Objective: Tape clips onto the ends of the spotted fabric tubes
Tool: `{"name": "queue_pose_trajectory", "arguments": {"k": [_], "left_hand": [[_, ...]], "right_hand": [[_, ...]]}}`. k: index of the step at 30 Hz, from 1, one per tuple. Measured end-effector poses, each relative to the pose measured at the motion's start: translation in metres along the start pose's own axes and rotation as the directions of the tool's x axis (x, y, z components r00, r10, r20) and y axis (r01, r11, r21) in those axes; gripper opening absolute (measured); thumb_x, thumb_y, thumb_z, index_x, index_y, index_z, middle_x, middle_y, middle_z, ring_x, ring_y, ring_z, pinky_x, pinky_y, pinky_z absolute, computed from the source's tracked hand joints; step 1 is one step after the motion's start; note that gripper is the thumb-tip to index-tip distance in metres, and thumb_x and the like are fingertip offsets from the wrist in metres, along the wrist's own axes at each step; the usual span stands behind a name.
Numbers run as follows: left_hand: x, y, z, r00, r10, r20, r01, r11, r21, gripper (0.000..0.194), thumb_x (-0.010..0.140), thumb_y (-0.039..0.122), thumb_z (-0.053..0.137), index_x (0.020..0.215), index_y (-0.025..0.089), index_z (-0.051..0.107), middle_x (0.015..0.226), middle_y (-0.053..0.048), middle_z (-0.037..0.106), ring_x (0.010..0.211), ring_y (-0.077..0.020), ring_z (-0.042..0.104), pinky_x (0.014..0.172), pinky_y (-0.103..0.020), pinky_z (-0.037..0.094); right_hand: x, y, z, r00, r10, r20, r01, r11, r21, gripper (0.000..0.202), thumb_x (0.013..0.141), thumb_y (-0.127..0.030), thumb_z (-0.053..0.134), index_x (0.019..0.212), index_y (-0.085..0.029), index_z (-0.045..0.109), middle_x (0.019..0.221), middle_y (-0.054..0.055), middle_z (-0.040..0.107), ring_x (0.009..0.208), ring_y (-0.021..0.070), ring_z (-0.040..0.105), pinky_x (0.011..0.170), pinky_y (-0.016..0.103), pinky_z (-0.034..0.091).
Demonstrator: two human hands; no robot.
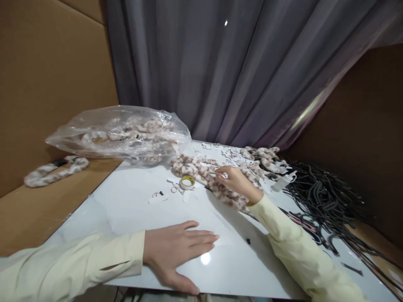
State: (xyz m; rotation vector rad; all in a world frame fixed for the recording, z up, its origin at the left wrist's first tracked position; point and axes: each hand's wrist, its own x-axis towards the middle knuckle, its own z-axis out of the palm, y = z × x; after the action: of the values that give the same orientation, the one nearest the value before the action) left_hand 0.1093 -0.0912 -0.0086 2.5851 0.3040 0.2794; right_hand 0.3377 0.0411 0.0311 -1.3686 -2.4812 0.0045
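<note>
My left hand (179, 253) lies flat on the white table (126, 218) near its front edge, fingers spread and holding nothing. Over the brown-and-white fluffy strips (226, 197) in the middle, my right hand (234, 179) has thumb and fingers pinched together. Something thin and greyish shows at those fingertips, too small to name. Left of the fluffy strips is a roll of tape (187, 182) with a yellow inner ring. Several small metal rings and clasps (174, 188) lie beside it. A small black bit (248, 241) sits between my forearms.
A clear plastic bag (126, 113) of fluffy loops stands back left; another fluffy loop (56, 172) lies on cardboard. Black cords (324, 188) heap at right, beside a white squeeze bottle (283, 181). Small metal parts (223, 153) scatter behind. Cardboard walls and a grey curtain (195, 63) enclose the table.
</note>
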Motion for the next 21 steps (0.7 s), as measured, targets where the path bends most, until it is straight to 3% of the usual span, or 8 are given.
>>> {"name": "queue_pose_trajectory", "arguments": {"k": [4, 9, 12, 15, 18, 21], "left_hand": [[-0.001, -0.003, -0.004, 0.998, -0.070, -0.004, 0.070, 0.997, 0.031, 0.069, 0.089, 0.051, 0.036, 0.142, 0.008, 0.022, 0.147, -0.018, 0.022, 0.136, -0.0263, 0.022, 0.111, -0.046, 0.014], [-0.004, -0.009, 0.001, 0.992, -0.108, -0.066, 0.113, 0.990, 0.084, 0.065, 0.091, 0.051, 0.031, 0.140, 0.008, 0.026, 0.146, -0.019, 0.026, 0.136, -0.0273, 0.025, 0.110, -0.045, 0.019], [-0.005, -0.014, 0.008, 0.988, -0.113, -0.101, 0.126, 0.984, 0.128, 0.064, 0.091, 0.051, 0.030, 0.138, 0.007, 0.030, 0.143, -0.020, 0.032, 0.134, -0.0274, 0.029, 0.109, -0.044, 0.021], [-0.005, -0.017, 0.011, 0.973, -0.156, -0.168, 0.191, 0.956, 0.222, 0.062, 0.093, 0.050, 0.025, 0.136, 0.006, 0.032, 0.144, -0.020, 0.032, 0.134, -0.0271, 0.028, 0.108, -0.044, 0.021], [-0.004, -0.019, 0.004, 0.909, -0.241, -0.339, 0.363, 0.858, 0.364, 0.054, 0.094, 0.043, 0.026, 0.128, 0.005, 0.041, 0.140, -0.022, 0.037, 0.131, -0.0287, 0.032, 0.105, -0.044, 0.024], [-0.006, -0.019, -0.012, 0.776, -0.395, -0.492, 0.616, 0.644, 0.454, 0.032, 0.092, 0.026, 0.034, 0.106, 0.006, 0.055, 0.114, -0.021, 0.056, 0.108, -0.0315, 0.051, 0.091, -0.046, 0.035]], "right_hand": [[0.031, -0.049, 0.015, 0.992, -0.129, -0.005, 0.129, 0.992, -0.019, 0.018, 0.081, -0.012, 0.051, 0.084, -0.013, 0.068, 0.082, 0.008, 0.067, 0.080, 0.0178, 0.060, 0.074, 0.024, 0.042], [0.044, -0.086, 0.032, 0.973, -0.230, 0.009, 0.230, 0.973, -0.027, 0.018, 0.075, -0.009, 0.054, 0.086, -0.017, 0.067, 0.084, 0.005, 0.064, 0.081, 0.0165, 0.057, 0.076, 0.023, 0.040], [0.048, -0.094, 0.036, 0.983, -0.185, -0.019, 0.183, 0.981, -0.060, 0.018, 0.075, -0.010, 0.054, 0.088, -0.014, 0.065, 0.092, 0.009, 0.063, 0.087, 0.0206, 0.055, 0.080, 0.029, 0.040], [0.061, -0.084, 0.038, 0.995, -0.034, -0.089, 0.027, 0.996, -0.083, 0.023, 0.082, -0.013, 0.047, 0.101, -0.007, 0.060, 0.108, 0.020, 0.057, 0.099, 0.0277, 0.051, 0.084, 0.039, 0.039], [0.081, -0.065, 0.044, 0.997, 0.067, -0.046, -0.068, 0.997, -0.032, 0.028, 0.082, -0.021, 0.056, 0.106, -0.006, 0.058, 0.107, 0.018, 0.058, 0.098, 0.0259, 0.053, 0.084, 0.038, 0.042], [0.097, -0.052, 0.050, 0.993, 0.107, 0.060, -0.110, 0.992, 0.058, 0.028, 0.084, -0.029, 0.059, 0.105, -0.011, 0.058, 0.103, 0.010, 0.060, 0.092, 0.0197, 0.058, 0.081, 0.036, 0.048]]}}
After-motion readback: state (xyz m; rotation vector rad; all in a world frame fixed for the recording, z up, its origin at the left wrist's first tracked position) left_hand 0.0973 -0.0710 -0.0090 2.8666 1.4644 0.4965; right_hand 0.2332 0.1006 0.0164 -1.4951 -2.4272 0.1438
